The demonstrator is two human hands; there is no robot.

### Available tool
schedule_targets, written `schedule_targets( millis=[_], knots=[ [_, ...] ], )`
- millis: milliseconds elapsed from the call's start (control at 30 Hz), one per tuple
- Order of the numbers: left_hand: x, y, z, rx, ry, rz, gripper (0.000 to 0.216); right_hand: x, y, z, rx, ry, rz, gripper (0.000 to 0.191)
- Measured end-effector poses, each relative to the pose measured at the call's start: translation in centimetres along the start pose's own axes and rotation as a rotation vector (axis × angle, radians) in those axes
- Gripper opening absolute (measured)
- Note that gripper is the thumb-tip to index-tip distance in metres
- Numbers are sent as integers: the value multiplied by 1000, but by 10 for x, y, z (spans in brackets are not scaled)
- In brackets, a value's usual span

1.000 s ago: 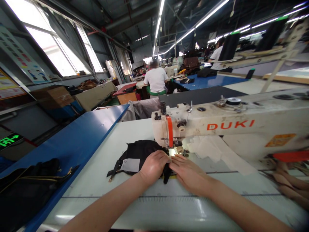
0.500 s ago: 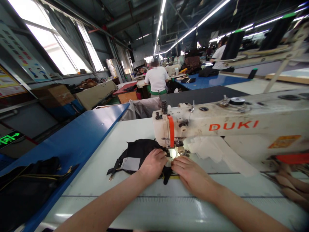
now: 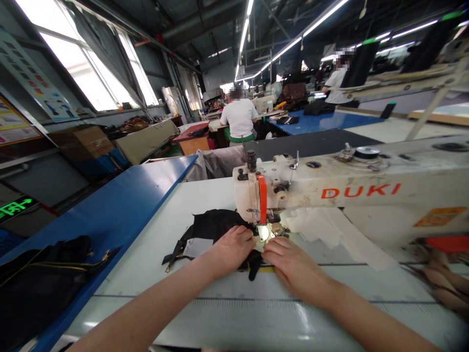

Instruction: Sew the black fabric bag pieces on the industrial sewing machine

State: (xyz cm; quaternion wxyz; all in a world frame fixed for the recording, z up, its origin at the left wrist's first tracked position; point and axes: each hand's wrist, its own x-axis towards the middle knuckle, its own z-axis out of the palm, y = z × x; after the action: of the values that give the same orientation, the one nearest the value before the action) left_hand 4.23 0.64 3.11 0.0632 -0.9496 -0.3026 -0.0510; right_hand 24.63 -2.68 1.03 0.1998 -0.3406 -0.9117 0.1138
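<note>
Black fabric [image 3: 214, 222] lies on the pale sewing table beside the needle area of a sewing machine [image 3: 293, 183]. My left hand [image 3: 236, 247] presses on its right part, fingers bent and close together. At the fabric's right edge, just in front of the lit presser area, my right hand [image 3: 287, 259] has its fingers bunched; the fingertips grip the edge and partly hide it. A small pale piece shows between the two hands. A grey-white patch [image 3: 199, 247] sits on the fabric's left part, near straps with a metal clip [image 3: 167, 268].
White sheets [image 3: 330, 230] lie under the machine arm. A ruler strip [image 3: 227, 302] crosses the front of the table. On the blue table [image 3: 146, 195] at left rests a black bag with gold zips [image 3: 54, 269]. Beyond the machine, a person in white [image 3: 240, 117] sits facing away.
The view has shifted slightly, so the machine appears a little further right. Both hands stay at the fabric by the needle area, with only slight movement of the fingers.
</note>
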Motion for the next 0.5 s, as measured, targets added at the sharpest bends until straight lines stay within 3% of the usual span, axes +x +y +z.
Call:
schedule_targets(
  millis=[233,500],
  knots=[
    [-2,-2,5,-41,42,123,17,0,0,-1,2,13,-5,26],
    [0,-2,20,-167,119,36,16,0,2,-1,-2,-8,-15,26]
  ],
)
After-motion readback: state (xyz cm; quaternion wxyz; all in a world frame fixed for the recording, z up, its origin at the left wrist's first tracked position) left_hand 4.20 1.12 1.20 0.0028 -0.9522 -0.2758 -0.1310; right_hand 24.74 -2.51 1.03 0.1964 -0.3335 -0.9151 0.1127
